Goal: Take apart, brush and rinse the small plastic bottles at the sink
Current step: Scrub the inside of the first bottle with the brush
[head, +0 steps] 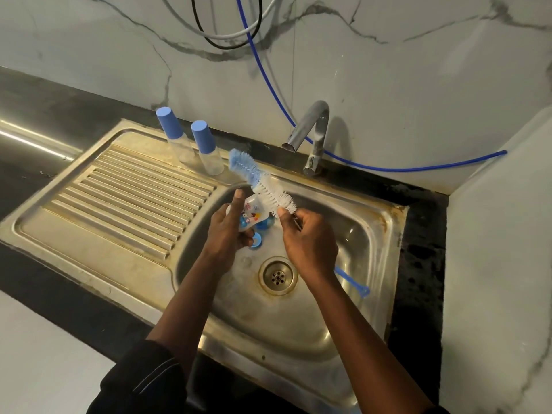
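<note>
Over the steel sink basin (pixel 343 300), my left hand (pixel 227 234) grips a small clear plastic bottle (pixel 254 212) with a coloured print, lying tilted. My right hand (pixel 307 243) holds a long bottle brush (pixel 263 183) by its wire stem; the blue and white bristles point up and left, just above the bottle. The brush's blue handle end (pixel 352 282) sticks out below my right wrist. Blue bottle parts (pixel 263 231) lie in the basin under the bottle, partly hidden. Two more small bottles with blue caps (pixel 170 132) (pixel 206 147) stand upright on the drainboard's back edge.
A chrome tap (pixel 310 130) stands behind the basin; no water shows. The ribbed drainboard (pixel 125 198) lies to the left, the drain (pixel 277 276) in the basin's middle. A blue hose (pixel 388 168) and cables hang along the marble wall. A white wall block (pixel 493 234) stands at right.
</note>
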